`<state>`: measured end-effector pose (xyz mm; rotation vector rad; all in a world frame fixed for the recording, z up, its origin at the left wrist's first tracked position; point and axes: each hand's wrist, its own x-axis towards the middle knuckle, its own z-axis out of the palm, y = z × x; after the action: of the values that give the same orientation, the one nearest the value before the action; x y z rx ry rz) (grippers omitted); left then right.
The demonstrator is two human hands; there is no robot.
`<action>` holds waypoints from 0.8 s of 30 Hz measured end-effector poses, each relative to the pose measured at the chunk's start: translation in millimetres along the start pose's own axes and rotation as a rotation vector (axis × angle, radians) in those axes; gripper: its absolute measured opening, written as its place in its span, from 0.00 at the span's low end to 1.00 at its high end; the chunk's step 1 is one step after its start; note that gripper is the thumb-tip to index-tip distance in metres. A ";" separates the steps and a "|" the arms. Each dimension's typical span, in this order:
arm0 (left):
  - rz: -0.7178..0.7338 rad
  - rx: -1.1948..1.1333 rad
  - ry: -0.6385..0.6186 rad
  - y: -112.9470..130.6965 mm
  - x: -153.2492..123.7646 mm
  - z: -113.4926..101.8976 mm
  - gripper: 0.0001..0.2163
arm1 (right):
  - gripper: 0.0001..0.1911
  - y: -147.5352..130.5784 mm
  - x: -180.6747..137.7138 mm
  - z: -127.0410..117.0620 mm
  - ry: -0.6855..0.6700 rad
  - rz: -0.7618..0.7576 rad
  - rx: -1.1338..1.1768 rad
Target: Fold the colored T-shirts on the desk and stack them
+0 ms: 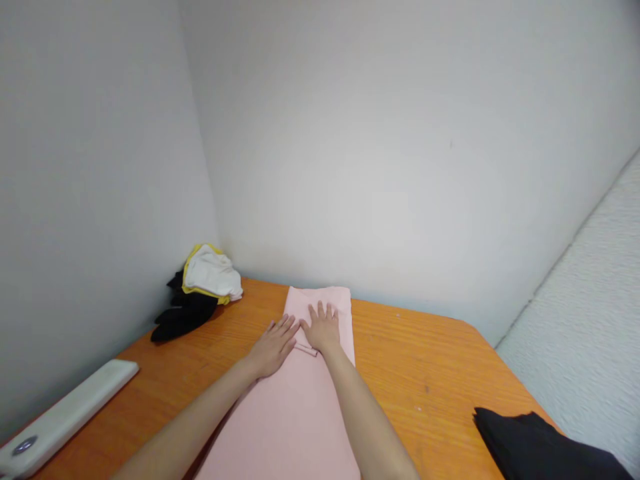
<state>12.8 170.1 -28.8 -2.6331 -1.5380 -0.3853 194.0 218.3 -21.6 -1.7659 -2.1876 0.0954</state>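
Note:
A long pink cloth garment (305,413) lies lengthwise on the wooden table, its far end close to the back wall. A folded layer with a straight edge shows near that far end. My left hand (274,347) rests on the garment's left edge, fingers stretched out toward the upper right. Flat on the folded part lies my right hand (321,328), its fingers spread. The left fingertips come close to the right thumb. Neither hand grips the fabric. The near end of the garment runs out of view at the bottom.
On the orange wooden table (410,360), a pile of white, yellow and black clothes (210,277) sits in the back left corner. A long white object with an oval badge (70,413) lies along the left wall. Folded black cloth (540,447) is at the front right.

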 end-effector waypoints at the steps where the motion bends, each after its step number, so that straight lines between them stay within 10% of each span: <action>1: -0.015 0.006 0.011 2.5 0.0 -2.1 0.24 | 0.34 -0.6 -1.6 -4.2 0.012 -0.005 0.002; 7: -0.208 0.050 0.180 12.0 -22.2 -19.6 0.28 | 0.30 -2.0 -42.9 -29.4 0.041 -0.031 -0.021; 14: -0.510 0.054 0.350 11.1 -90.6 -48.1 0.25 | 0.32 21.5 -177.1 -46.2 -0.075 -0.188 -0.059; 24: -0.559 -0.300 0.448 96.2 -317.1 -46.0 0.16 | 0.14 16.7 -395.3 -86.1 0.068 -0.230 0.162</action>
<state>-60.9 -155.1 -56.7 -2.0148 -2.1320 -1.2257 305.8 -170.9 -27.3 -1.4021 -2.2481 0.1514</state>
